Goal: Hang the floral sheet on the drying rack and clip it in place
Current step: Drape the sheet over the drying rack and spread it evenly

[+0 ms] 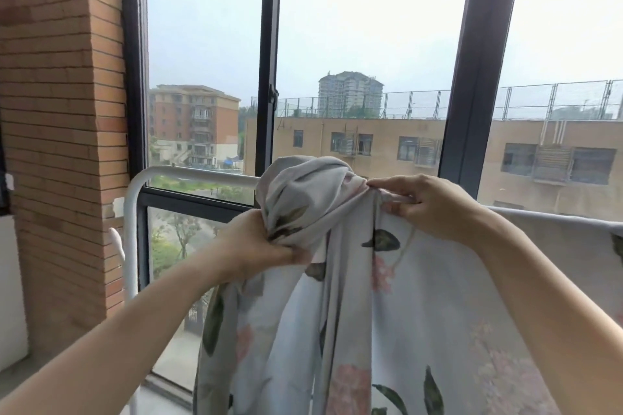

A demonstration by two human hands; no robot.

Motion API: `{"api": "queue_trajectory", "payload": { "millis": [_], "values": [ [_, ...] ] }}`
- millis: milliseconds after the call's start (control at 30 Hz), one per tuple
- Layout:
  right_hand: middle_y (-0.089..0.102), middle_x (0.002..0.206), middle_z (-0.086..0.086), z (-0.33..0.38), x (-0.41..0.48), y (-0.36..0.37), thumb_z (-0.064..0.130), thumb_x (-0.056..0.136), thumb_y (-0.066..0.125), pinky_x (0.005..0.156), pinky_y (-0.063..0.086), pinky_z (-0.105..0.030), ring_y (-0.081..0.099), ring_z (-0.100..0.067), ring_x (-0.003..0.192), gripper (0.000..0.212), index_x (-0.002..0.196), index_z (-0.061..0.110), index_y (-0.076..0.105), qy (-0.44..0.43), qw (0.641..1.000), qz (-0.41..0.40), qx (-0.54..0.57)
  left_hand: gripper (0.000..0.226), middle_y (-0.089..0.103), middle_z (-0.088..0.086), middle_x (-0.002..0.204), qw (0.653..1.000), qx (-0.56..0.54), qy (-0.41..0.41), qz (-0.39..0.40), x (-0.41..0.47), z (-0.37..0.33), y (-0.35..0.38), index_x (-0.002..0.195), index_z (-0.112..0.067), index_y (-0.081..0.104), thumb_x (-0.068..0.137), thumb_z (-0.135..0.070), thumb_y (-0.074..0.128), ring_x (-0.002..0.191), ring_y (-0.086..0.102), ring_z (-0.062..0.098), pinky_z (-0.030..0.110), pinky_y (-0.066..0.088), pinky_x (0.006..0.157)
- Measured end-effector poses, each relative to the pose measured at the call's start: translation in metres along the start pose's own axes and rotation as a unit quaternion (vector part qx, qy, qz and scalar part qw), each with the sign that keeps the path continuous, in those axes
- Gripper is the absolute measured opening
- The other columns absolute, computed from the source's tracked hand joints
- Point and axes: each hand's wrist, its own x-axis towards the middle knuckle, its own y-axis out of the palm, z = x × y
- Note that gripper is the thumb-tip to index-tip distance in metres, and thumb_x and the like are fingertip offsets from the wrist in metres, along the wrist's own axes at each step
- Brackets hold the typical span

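Closest to me, the person's left forearm (135, 323) reaches up to the floral sheet (421, 296). The left grip (263, 246) is curled tight around a bunched part of the cloth, beside the white drying rack (188, 172). The right grip (431, 202) pinches gathered cloth at the top. From there the sheet hangs down over the rack, in front of the window (371, 44).

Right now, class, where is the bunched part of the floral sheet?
In the head view, the bunch of the floral sheet sits mid-frame over the drying rack, gripped by the left hand and pinched by the right hand beside it.
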Motion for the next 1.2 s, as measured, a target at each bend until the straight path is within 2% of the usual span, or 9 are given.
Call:
{"api": "queue_trajectory", "payload": {
  "millis": [267, 433, 500, 633, 733, 900, 967, 1067, 1200],
  "values": [
    [0.07, 0.106, 0.02, 0.005, -0.004, -0.002, 0.036, 0.089, 0.06, 0.078, 0.051, -0.032, 0.064, -0.013, 0.093, 0.06, 0.094, 0.089, 0.034, -0.006, 1.0, -0.006, -0.021, 0.013, 0.069, -0.001, 0.087, 0.988, -0.105, 0.055, -0.104, 0.047, -0.041, -0.059, 0.08, -0.027, 0.069, 0.082, -0.014, 0.072, 0.085, 0.062, 0.015, 0.025, 0.049, 0.073],
    [0.068, 0.117, 0.02, 0.005, -0.007, -0.005, 0.044, 0.081, 0.067, 0.092, 0.051, -0.034, 0.062, -0.009, 0.11, 0.051, 0.115, 0.074, 0.044, 0.007, 1.0, -0.005, 0.011, 0.013, 0.056, -0.004, 0.072, 0.971, 0.086, 0.08, -0.207, 0.103, -0.056, -0.062, 0.073, -0.02, 0.059, 0.082, -0.022, 0.068, 0.073, 0.054, 0.018, 0.022, 0.038, 0.056],
    [0.065, 0.121, 0.021, 0.002, -0.008, -0.008, 0.047, 0.077, 0.069, 0.095, 0.05, -0.036, 0.062, -0.007, 0.111, 0.052, 0.121, 0.066, 0.048, 0.014, 0.999, -0.003, 0.029, 0.015, 0.061, 0.001, 0.083, 0.973, 0.167, 0.01, -0.158, 0.124, -0.043, -0.052, 0.091, -0.017, 0.064, 0.081, -0.027, 0.068, 0.083, 0.057, 0.022, 0.028, 0.046, 0.065],
    [0.06, 0.128, 0.022, -0.001, -0.011, -0.01, 0.048, 0.077, 0.071, 0.098, 0.05, -0.036, 0.06, -0.004, 0.112, 0.047, 0.121, 0.057, 0.056, 0.011, 0.999, 0.002, 0.044, 0.067, 0.057, 0.004, 0.111, 0.964, 0.222, -0.146, 0.027, 0.137, -0.023, -0.039, 0.113, -0.008, 0.052, 0.07, -0.054, 0.076, 0.095, 0.054, 0.019, 0.032, 0.046, 0.08],
    [0.066, 0.114, 0.025, -0.003, -0.009, -0.009, 0.045, 0.08, 0.071, 0.094, 0.05, -0.033, 0.061, -0.003, 0.107, 0.038, 0.115, 0.055, 0.061, 0.016, 1.0, 0.004, 0.021, 0.093, 0.05, 0.0, 0.113, 0.983, 0.144, -0.096, -0.055, 0.13, -0.023, -0.043, 0.127, -0.011, 0.044, 0.063, -0.072, 0.071, 0.099, 0.049, 0.017, 0.029, 0.041, 0.077],
    [0.069, 0.102, 0.026, 0.0, -0.001, -0.004, 0.04, 0.081, 0.072, 0.092, 0.049, -0.03, 0.062, -0.001, 0.101, 0.035, 0.112, 0.054, 0.064, 0.018, 0.999, 0.016, 0.03, 0.034, 0.063, -0.006, 0.094, 0.932, -0.075, 0.131, -0.331, 0.08, -0.008, -0.042, 0.103, -0.015, 0.059, 0.094, -0.047, 0.052, 0.089, 0.06, 0.006, 0.01, 0.039, 0.066],
    [0.068, 0.097, 0.029, 0.001, 0.002, -0.003, 0.037, 0.081, 0.073, 0.091, 0.049, -0.03, 0.062, 0.0, 0.098, 0.035, 0.108, 0.057, 0.064, 0.016, 0.999, 0.014, 0.039, 0.029, 0.063, -0.007, 0.101, 0.925, -0.095, 0.157, -0.334, 0.058, 0.012, -0.039, 0.102, -0.019, 0.059, 0.089, -0.045, 0.057, 0.093, 0.057, -0.006, 0.006, 0.041, 0.078],
    [0.064, 0.083, 0.034, -0.002, 0.005, -0.002, 0.035, 0.08, 0.073, 0.089, 0.05, -0.03, 0.061, 0.002, 0.09, 0.036, 0.105, 0.059, 0.063, 0.019, 0.998, 0.017, 0.05, 0.039, 0.056, -0.006, 0.112, 0.927, -0.059, 0.141, -0.342, 0.035, 0.052, -0.024, 0.109, -0.023, 0.053, 0.081, -0.048, 0.062, 0.104, 0.055, 0.009, 0.026, 0.045, 0.091],
    [0.065, 0.081, 0.03, -0.004, 0.006, -0.001, 0.032, 0.08, 0.074, 0.088, 0.051, -0.03, 0.062, -0.001, 0.088, 0.036, 0.108, 0.053, 0.067, 0.022, 0.998, 0.018, 0.055, 0.066, 0.054, -0.001, 0.12, 0.945, -0.134, 0.016, -0.3, 0.023, 0.087, -0.002, 0.116, -0.024, 0.047, 0.068, -0.066, 0.066, 0.112, 0.054, 0.018, 0.039, 0.049, 0.094]
  ]
}}
